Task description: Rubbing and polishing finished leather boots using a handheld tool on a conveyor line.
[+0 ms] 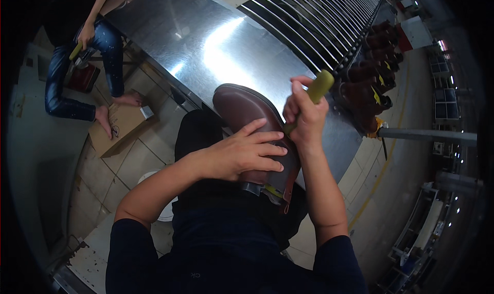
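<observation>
Nearest, dark blue sleeves and a lap in dark cloth, forearms reaching up from the lower edge. On the lap, a brown leather boot point(247, 114), toe pointing far, its open ankle end with a strip of lining and a yellow-green tag turned near. Left hand point(242, 152) laid flat across the boot's upper, fingers spread and pressing down, closed on nothing. Right hand point(303, 119) just right of the boot, fist clamped around a tool with a yellow-green handle point(319, 85), handle end sticking up and far-right, working end hidden behind the fingers against the boot's side. Beyond the boot, a shiny sheet-metal table point(206, 42) running far to the right, then a rack of parallel metal bars point(319, 21). Right of the bars, a row of dark red-brown boots point(373, 67). Far left, another person seated low on the tiled floor, one hand point(86, 36) gripping a similar yellow-handled tool, bare feet resting on a cardboard box point(121, 127).
</observation>
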`<action>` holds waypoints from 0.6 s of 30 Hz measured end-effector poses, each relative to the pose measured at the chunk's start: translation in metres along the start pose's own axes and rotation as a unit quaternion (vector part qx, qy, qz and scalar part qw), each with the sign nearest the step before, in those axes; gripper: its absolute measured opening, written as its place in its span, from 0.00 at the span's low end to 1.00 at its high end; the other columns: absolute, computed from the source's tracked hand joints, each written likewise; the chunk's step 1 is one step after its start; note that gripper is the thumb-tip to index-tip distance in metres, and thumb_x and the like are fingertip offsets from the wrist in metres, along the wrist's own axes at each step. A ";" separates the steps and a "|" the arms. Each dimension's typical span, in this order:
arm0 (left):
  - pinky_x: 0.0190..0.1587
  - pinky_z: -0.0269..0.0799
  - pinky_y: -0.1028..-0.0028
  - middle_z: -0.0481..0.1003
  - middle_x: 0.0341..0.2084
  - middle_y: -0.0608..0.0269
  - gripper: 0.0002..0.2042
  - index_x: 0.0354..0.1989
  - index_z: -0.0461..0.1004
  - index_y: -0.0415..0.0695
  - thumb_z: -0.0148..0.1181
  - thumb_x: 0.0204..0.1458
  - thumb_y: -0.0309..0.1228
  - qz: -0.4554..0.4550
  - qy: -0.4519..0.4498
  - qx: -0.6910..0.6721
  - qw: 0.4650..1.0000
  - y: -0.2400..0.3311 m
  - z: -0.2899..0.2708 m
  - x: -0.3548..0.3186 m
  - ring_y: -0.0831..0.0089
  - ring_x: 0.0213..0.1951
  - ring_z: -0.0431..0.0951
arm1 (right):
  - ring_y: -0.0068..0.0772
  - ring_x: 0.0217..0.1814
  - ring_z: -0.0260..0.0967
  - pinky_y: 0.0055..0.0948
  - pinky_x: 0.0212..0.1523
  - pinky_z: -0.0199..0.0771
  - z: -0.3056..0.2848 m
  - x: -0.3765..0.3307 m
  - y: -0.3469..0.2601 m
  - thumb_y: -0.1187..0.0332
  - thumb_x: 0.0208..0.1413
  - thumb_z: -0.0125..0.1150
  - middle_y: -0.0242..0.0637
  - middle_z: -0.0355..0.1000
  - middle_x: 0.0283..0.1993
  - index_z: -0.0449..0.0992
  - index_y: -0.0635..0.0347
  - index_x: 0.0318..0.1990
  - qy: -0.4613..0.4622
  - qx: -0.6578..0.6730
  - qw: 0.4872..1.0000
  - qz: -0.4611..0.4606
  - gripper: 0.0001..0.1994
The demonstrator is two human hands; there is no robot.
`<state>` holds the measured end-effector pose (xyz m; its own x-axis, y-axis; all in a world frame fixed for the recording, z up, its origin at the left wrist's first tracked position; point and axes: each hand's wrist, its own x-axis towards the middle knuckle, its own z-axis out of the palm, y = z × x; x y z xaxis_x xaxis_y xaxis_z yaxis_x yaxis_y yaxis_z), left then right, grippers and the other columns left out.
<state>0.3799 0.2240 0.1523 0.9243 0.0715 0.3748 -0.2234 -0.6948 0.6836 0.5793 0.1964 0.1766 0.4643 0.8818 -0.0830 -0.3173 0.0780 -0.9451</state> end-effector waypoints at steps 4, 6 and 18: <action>0.76 0.40 0.43 0.71 0.62 0.61 0.26 0.56 0.77 0.54 0.70 0.45 0.24 0.017 0.016 -0.024 0.999 -0.004 0.003 -0.002 0.57 0.72 0.59 | 0.13 0.13 0.53 0.19 0.14 0.49 0.040 0.031 0.000 0.67 0.60 0.69 0.22 0.63 0.18 0.77 0.62 0.44 -0.069 -0.071 0.995 0.024 0.11; 0.75 0.40 0.41 0.69 0.64 0.63 0.30 0.59 0.76 0.57 0.72 0.43 0.27 0.027 -0.020 0.024 0.999 -0.006 0.003 0.001 0.58 0.73 0.58 | 0.12 0.13 0.54 0.19 0.15 0.48 0.053 0.044 0.000 0.67 0.59 0.69 0.21 0.64 0.19 0.77 0.62 0.44 -0.086 -0.085 0.992 0.031 0.11; 0.50 0.79 0.63 0.83 0.43 0.58 0.25 0.53 0.78 0.47 0.74 0.42 0.33 -0.138 0.105 -0.047 0.984 -0.008 -0.031 0.054 0.63 0.43 0.85 | 0.42 0.38 0.79 0.39 0.48 0.81 0.001 0.067 -0.124 0.40 0.66 0.52 0.45 0.79 0.36 0.63 0.64 0.62 -0.050 -0.122 0.934 -0.333 0.34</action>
<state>0.4221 0.2557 0.1859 0.8713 0.4022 0.2811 -0.0090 -0.5598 0.8286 0.6488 0.2462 0.2882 0.4072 0.7156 0.5675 0.2179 0.5272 -0.8213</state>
